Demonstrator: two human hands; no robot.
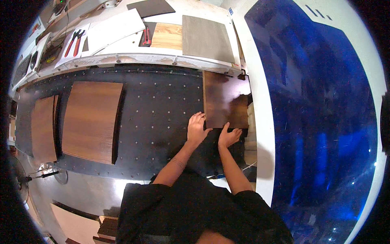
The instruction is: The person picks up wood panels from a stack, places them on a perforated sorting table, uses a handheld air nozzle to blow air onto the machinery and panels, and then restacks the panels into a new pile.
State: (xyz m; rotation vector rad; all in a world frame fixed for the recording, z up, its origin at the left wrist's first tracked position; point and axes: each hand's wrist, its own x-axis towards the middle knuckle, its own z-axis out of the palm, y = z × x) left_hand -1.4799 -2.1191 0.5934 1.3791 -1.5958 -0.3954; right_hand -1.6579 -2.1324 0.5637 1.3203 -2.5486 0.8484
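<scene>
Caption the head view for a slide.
Both hands, left hand and right hand, press on a dark wood panel on the black perforated table.

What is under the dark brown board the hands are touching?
The dark board lies on the black studded table. Both hands press its near edge. Anything beneath is hidden.

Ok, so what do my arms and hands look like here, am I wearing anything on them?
Both hands are bare: no gloves, rings or watch show on the left hand or the right hand. The forearms are uncovered too. Short black sleeves end near the elbows. A faint dark marking shows on the left forearm.
</scene>
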